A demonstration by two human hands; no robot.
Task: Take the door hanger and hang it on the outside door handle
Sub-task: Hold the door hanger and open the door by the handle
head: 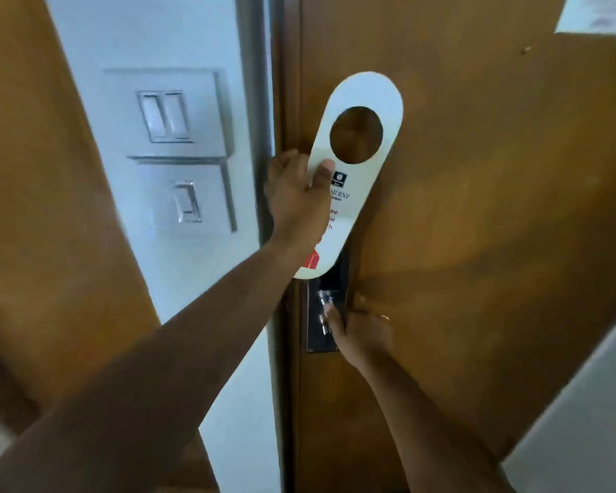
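A white door hanger (361, 101) with a round hole near its top and red lettering is held up against the brown wooden door (495, 208). My left hand (296, 204) grips its left edge, thumb on the front. Below it, my right hand (361, 332) is closed around the inside door handle (326, 307), a shiny metal lever on a dark lock plate (317, 336). The hand hides most of the lever. The door looks shut in its frame, and the outside handle is hidden.
Left of the door frame, a pale wall carries a double light switch (164, 115) and a single switch (187, 202) below it. A wooden panel (32, 208) stands at far left. A paper notice (598, 12) hangs at the door's top right. A grey surface (584, 421) sits at lower right.
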